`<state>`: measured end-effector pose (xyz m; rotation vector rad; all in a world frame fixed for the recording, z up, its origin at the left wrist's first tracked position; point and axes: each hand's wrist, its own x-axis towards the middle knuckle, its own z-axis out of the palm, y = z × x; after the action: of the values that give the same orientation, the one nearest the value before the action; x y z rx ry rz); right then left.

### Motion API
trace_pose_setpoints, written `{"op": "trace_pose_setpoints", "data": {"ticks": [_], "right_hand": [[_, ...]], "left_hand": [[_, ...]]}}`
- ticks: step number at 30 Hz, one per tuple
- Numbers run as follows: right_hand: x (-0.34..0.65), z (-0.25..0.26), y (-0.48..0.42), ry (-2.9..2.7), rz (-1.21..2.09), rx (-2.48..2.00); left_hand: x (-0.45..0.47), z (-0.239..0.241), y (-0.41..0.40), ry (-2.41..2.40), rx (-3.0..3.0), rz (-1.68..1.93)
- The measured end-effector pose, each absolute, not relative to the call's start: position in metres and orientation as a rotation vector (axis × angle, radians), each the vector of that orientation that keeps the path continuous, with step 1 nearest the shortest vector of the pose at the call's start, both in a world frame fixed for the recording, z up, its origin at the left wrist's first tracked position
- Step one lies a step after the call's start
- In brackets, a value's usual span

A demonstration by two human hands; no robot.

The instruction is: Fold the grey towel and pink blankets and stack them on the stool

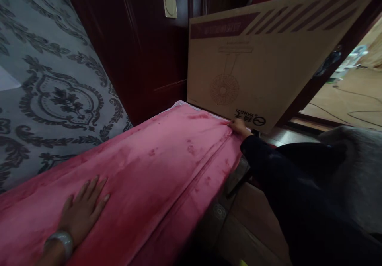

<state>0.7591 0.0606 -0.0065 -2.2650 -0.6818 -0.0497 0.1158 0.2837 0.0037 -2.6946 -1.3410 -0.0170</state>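
Observation:
A pink plush blanket (155, 166) lies spread over a long raised surface that runs from the lower left to the middle. My left hand (85, 210) rests flat on it near the lower left, fingers stretched out, with a pale bangle on the wrist. My right hand (238, 127), in a dark sleeve, reaches to the blanket's far right corner beside a large cardboard box (262, 67). Its fingers are curled at the blanket's edge and appear to pinch the fabric.
The cardboard box carries a printed fan drawing and leans above the blanket's far end. Dark wooden panels (140, 51) stand behind. A grey patterned wall (50, 94) rises on the left. At the right, a doorway shows a wooden floor (352, 98) with cables.

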Motion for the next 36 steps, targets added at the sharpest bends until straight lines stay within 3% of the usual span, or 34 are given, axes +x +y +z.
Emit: {"op": "trace_pose_setpoints", "data": {"ticks": [6, 18, 26, 30, 36], "right_hand": [[0.770, 0.013, 0.074, -0.684, 0.013, -2.133], [0.752, -0.023, 0.050, -0.663, -0.001, -2.332], [0.728, 0.003, 0.073, -0.876, -0.262, -2.387], [0.704, 0.002, 0.098, -1.146, -0.209, -2.349], [0.692, -0.020, 0.096, -1.176, -0.230, -2.358]], "left_hand": [[0.113, 0.001, 0.286, -1.331, -2.670, 0.027], [0.115, 0.001, 0.285, -1.368, -2.666, 0.050], [0.110, 0.000, 0.283, -1.380, -2.763, -0.144], [0.110, 0.001, 0.284, -1.440, -2.837, -0.311], [0.166, 0.040, 0.275, -1.248, -2.965, -0.579]]}}
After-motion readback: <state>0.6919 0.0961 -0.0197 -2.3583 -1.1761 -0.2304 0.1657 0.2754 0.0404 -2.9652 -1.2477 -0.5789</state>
